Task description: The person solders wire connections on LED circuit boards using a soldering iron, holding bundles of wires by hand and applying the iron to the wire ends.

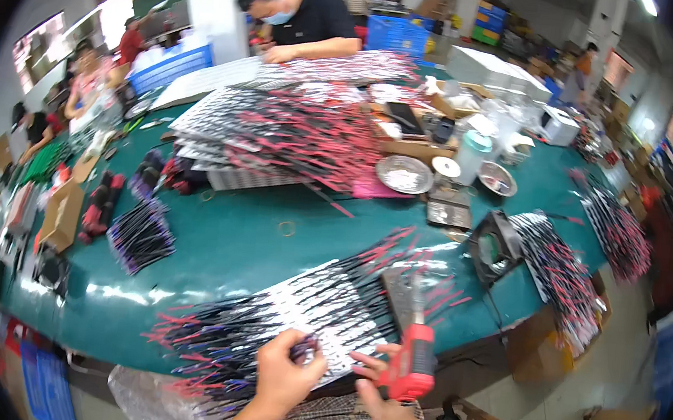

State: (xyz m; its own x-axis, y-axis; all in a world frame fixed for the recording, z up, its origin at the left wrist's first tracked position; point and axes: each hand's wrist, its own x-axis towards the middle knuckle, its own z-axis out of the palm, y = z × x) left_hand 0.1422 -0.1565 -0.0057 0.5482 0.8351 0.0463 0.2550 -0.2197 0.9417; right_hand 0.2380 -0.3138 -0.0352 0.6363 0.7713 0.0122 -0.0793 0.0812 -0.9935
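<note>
In front of me lies a white sheet (pixel 307 300) with rows of black wire leads, many tipped in red and some in purple. My left hand (pixel 288 374) is over its near edge, fingers closed around a small bundle of dark purple-black wire leads (pixel 304 351). To its right, my right hand (pixel 383 399) has its fingers apart and stretched toward the sheet; nothing shows between them. A red and black power tool (pixel 417 359), shaped like a heat gun, stands nozzle-up beside that hand and overlaps part of it. Whether the hand touches it, I cannot tell.
Piled wire sheets (pixel 296 129) cover the far middle of the green table (pixel 228 240). A metal bowl (pixel 405 174), a small black fan (pixel 495 248) and more wire bundles (pixel 561 272) sit to the right. A masked person (pixel 306 25) works opposite.
</note>
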